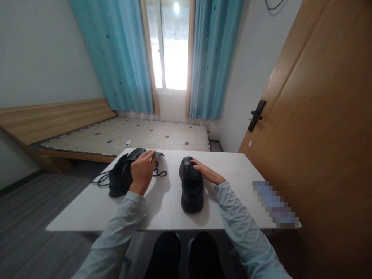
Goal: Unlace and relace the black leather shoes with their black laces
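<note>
1. Left hand point(142, 170) — resting on the left black shoe point(123, 174), wrist bent, back of the hand up, fingers curled over the shoe's upper edge toward the tongue; closed loosely on the shoe rather than spread flat.
2. Left forearm in a pale blue sleeve point(122, 221), rising from the near desk edge and angled slightly inward toward the shoe.
3. Left black shoe lying on the far left part of the white desk point(162, 209), toe pointing away and to the right, its black laces point(100, 180) undone and trailing over the left desk edge and beside the hand.
4. Right hand point(207, 172) — laid palm down, fingers stretched and close together, fingertips touching the toe end of the right black shoe point(192, 188); not wrapped around anything, only pressed against its top.
5. Right forearm reaching in from the lower right, elbow low, wrist nearly straight.
6. Right black shoe standing upright near the desk's middle, heel toward the near edge, well apart from the left shoe.
7. Beyond the desk — a low bed point(130, 133), blue curtains point(116, 54), a wooden door point(319, 116) to the right.
</note>
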Demonstrator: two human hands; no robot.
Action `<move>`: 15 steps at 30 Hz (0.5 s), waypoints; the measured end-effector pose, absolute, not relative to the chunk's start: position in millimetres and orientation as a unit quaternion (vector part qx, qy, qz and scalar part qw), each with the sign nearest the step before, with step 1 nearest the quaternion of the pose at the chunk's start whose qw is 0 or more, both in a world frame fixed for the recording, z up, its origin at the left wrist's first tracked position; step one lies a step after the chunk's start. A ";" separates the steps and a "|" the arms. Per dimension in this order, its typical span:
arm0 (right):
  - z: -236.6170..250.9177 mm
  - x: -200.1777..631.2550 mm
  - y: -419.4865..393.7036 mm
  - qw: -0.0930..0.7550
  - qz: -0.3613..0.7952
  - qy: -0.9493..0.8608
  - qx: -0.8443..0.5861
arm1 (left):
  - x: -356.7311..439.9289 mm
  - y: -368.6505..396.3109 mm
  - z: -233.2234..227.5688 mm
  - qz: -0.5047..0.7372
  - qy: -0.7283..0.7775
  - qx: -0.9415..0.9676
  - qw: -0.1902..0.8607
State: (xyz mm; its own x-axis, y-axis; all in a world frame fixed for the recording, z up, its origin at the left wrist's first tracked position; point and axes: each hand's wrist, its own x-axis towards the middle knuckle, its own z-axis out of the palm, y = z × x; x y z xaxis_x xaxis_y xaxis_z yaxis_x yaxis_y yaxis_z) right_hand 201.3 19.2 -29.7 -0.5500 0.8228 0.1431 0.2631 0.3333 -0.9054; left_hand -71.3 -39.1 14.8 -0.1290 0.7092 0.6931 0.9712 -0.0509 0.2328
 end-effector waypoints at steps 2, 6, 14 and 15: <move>-29.9 201.1 19.1 0.307 0.450 -0.755 -0.365 | -74.8 -50.3 8.0 -0.330 -0.666 -0.646 0.173; -31.9 201.2 19.6 0.309 0.445 -0.760 -0.360 | -79.0 -77.4 -4.0 -0.275 -0.684 -0.662 0.138; -32.5 200.8 19.2 0.312 0.449 -0.758 -0.357 | -78.4 -115.9 -17.7 -0.149 -0.725 -0.662 0.119; -31.9 200.7 18.9 0.311 0.449 -0.757 -0.358 | -77.7 -118.0 -17.8 -0.136 -0.726 -0.663 0.121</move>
State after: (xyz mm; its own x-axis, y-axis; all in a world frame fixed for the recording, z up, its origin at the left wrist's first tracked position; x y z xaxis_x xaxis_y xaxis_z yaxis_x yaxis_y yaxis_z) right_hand 200.7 18.9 -31.9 -0.5500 0.8216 0.1498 0.2618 0.3400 -0.9032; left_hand -77.7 -118.0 -17.8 -0.0917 0.9299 0.3561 0.9958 0.0839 0.0372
